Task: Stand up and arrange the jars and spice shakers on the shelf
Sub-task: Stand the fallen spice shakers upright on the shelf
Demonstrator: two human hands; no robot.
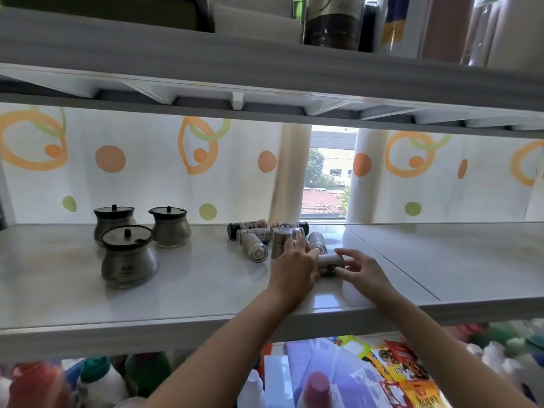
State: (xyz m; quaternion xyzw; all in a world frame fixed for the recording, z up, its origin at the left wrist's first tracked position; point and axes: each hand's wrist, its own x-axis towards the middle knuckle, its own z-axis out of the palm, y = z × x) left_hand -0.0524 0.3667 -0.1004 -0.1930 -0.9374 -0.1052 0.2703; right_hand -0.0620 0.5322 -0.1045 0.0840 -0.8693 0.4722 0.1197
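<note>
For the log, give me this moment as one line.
jars upright | pile mostly lying | right hand pinches lying shaker | left hand at its other end, grip hidden

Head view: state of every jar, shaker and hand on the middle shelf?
Three squat metal jars with black lids: upright, lidded.
Silver cylindrical shaker between the hands: gripped from both sides.
Tall silver shaker behind the left hand: upright.
Other silver shakers in the pile: lying on their sides.
Left hand: holds the shaker.
Right hand: pinches the shaker.
</note>
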